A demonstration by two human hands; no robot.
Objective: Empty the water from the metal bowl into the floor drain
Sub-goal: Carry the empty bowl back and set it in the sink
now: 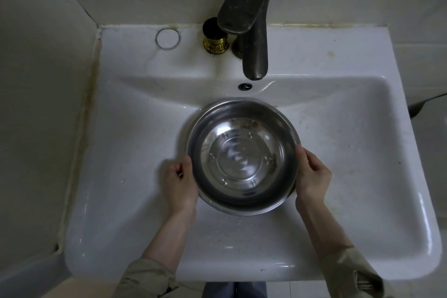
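Left hand [180,184] and right hand [312,174], two grips curled on one metal bowl's [242,157] rim, one sink [121,152] below.

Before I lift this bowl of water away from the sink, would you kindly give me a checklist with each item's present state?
1. Grip of the left hand on the metal bowl rim: ok.
2. Grip of the right hand on the opposite rim: ok.
3. Bowl level, with the water contained: ok.
4. No flow from the tap: ok.
5. Path to the floor drain: cannot tell, as it is out of view.
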